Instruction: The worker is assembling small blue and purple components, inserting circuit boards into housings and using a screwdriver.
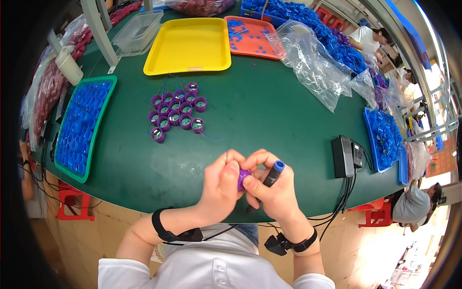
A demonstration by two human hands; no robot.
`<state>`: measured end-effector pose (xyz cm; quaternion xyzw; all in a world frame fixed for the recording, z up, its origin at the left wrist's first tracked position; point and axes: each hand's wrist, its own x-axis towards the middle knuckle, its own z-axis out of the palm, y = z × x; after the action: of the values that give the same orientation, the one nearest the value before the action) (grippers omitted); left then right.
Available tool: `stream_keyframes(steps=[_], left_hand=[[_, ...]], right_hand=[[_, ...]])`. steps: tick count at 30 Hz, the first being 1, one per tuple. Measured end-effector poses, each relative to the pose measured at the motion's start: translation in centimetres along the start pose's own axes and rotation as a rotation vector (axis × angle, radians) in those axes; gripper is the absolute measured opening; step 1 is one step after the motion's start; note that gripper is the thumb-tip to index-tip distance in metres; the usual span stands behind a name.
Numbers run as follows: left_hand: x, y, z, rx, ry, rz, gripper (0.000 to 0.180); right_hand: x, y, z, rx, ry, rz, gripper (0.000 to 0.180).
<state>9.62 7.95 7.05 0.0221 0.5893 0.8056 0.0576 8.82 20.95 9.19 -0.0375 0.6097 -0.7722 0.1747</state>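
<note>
Over the near edge of the green table (269, 106), my left hand (220, 185) and my right hand (270, 190) meet. Both pinch a small purple cap (243, 177) between their fingertips. A black pen-like tool with a blue tip (273, 174) is also gripped in my right hand and points up and away. A cluster of several purple caps with green inserts and thin wires (177, 111) lies on the table beyond my hands.
A green tray of blue caps (81, 126) sits at left, an empty yellow tray (188, 45) and an orange tray (250, 36) at the back. Clear plastic bags (315, 62), blue caps and a black power box (345, 156) are at right. Other people work at far right.
</note>
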Motion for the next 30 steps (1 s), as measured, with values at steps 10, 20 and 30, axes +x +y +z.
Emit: stream_keyframes(steps=[10, 20, 30], left_hand=[[1.3, 2.1, -0.8, -0.727, -0.272, -0.392, 0.026], [0.1, 0.4, -0.4, 0.198, 0.049, 0.285, 0.022], [-0.2, 0.6, 1.2, 0.240, 0.107, 0.237, 0.027]], right_hand=[[-2.0, -2.4, -0.5, -0.718, 0.220, -0.651, 0.013], [-0.7, -0.8, 0.2, -1.086, 0.155, -0.884, 0.027], [-1.5, -0.4, 0.0, -1.073, 0.197, -0.970, 0.034]])
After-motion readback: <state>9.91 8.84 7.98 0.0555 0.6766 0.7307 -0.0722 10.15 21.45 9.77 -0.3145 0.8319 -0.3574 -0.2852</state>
